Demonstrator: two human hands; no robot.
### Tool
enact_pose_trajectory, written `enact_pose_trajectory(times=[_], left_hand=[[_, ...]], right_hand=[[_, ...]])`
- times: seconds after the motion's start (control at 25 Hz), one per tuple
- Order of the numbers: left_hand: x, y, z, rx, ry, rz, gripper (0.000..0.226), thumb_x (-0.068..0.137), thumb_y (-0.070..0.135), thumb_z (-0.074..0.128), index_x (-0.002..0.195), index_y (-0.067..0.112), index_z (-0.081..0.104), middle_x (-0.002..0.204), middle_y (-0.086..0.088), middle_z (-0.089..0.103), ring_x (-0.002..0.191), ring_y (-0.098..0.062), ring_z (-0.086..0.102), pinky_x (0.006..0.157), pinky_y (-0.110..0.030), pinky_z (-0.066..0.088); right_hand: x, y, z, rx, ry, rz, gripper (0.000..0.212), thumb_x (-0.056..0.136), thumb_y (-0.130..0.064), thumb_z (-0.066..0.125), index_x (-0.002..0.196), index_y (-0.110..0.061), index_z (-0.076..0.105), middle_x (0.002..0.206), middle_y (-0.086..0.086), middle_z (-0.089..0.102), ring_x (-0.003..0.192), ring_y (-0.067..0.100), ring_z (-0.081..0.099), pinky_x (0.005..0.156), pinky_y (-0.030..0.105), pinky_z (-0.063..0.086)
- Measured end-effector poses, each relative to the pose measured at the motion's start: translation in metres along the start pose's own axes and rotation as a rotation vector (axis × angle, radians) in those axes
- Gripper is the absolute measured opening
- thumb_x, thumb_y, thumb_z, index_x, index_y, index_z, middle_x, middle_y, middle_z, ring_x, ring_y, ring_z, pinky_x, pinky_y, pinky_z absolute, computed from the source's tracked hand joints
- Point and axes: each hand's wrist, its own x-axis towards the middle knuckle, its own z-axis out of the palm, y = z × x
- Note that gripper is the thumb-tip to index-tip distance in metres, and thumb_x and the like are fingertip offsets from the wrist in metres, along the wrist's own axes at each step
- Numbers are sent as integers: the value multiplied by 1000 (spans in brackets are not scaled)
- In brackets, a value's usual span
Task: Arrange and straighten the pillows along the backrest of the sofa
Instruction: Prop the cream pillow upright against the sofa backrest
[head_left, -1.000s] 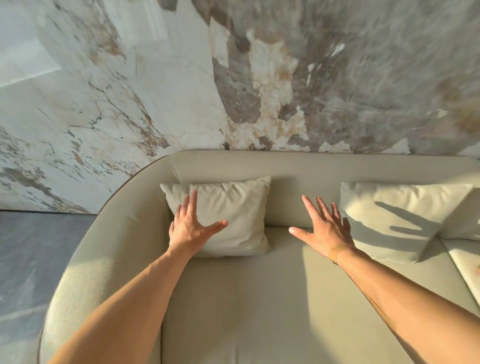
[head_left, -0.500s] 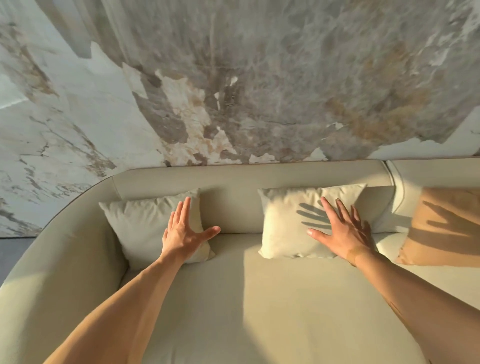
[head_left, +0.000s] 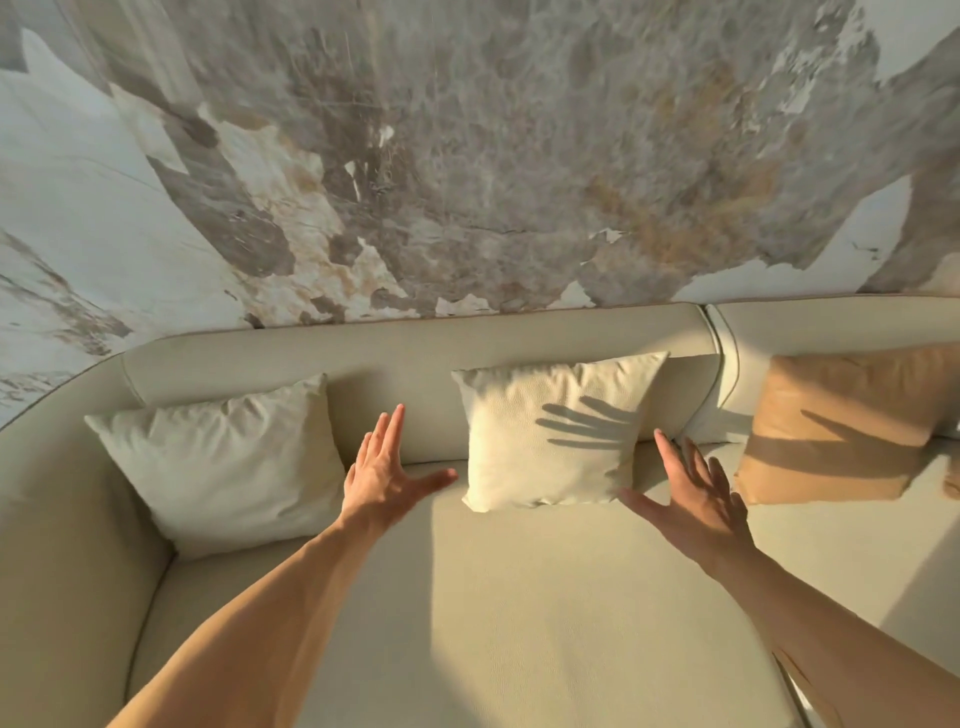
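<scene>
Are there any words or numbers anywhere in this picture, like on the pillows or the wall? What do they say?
None: there are no words, numbers or signs to read.
The left cream pillow, the middle cream pillow and the tan pillow are plain, with no tag showing.
The sofa is plain too.
The wall has only marble-like blotches, no letters.

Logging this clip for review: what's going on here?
A person is tidying pillows on a beige sofa. Both hands are open and holding nothing: the left hand and right hand flank the middle pillow, which leans against the backrest, slightly tilted. A cream pillow sits in the left corner, and a tan pillow on the right.
</scene>
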Motion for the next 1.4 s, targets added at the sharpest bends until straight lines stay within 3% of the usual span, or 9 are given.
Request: enact_pose_trajectory(times=[0.28,0.56,0.76,0.92,0.96,1.04,1.16,1.28,1.4], left_hand=[[20,-5,62,1,-64,-28,128,56,81,69,153,45,-8,166,10,-3,152,-19,5,121,-51,19],[55,-13,172,-64,13,-238,135,45,86,65,154,41,-1,166,7,6,151,-20,12,120,-50,20],[84,-9,226,-193,-12,-280,142,45,74,81,154,42,-4,165,7,4,151,-23,11,120,-53,20],[122,-17,246,-315,18,-284,139,55,55,89,154,39,-8,165,0,5,151,-24,13,121,-47,18],[131,-17,247,-361,27,-276,140,54,55,90,154,39,-7,165,-1,9,150,-23,15,121,-46,18],[148,-21,251,-449,44,-234,139,49,55,92,154,40,2,160,1,27,145,-22,28,119,-45,25],[163,-24,254,-491,52,-199,125,55,41,94,151,31,15,146,5,44,134,-19,41,114,-38,33],[170,-21,253,-532,50,-207,115,62,32,92,149,28,17,133,9,45,125,-16,43,103,-28,34],[169,-18,250,-536,53,-215,110,64,28,91,148,29,19,126,10,46,118,-13,45,98,-26,36]], right_hand=[[50,32,36,34,-83,-6,103,73,-81,49,151,-46,-8,165,0,-1,150,33,7,115,56,22],[166,106,90,110,-221,-25,127,56,-81,59,155,-31,0,164,12,5,148,38,18,113,56,28],[216,135,123,312,-246,-35,121,66,-58,79,155,-35,0,165,4,7,149,27,19,116,45,25],[255,127,145,551,-221,27,123,68,-41,84,156,-25,0,163,6,17,147,23,24,115,34,22],[264,121,149,568,-222,43,120,70,-39,84,156,-22,2,160,6,23,143,25,31,111,36,30],[278,114,157,589,-254,100,113,68,-35,85,151,-21,10,149,4,37,121,26,45,87,41,50],[289,111,169,611,-302,142,127,59,-38,89,152,-24,4,150,5,36,111,21,43,64,37,51],[296,112,175,610,-282,127,152,33,-55,88,153,-27,-1,150,3,37,126,26,44,81,47,54],[294,111,177,644,-276,106,154,26,-62,89,150,-28,4,145,0,42,129,26,46,89,51,54]])
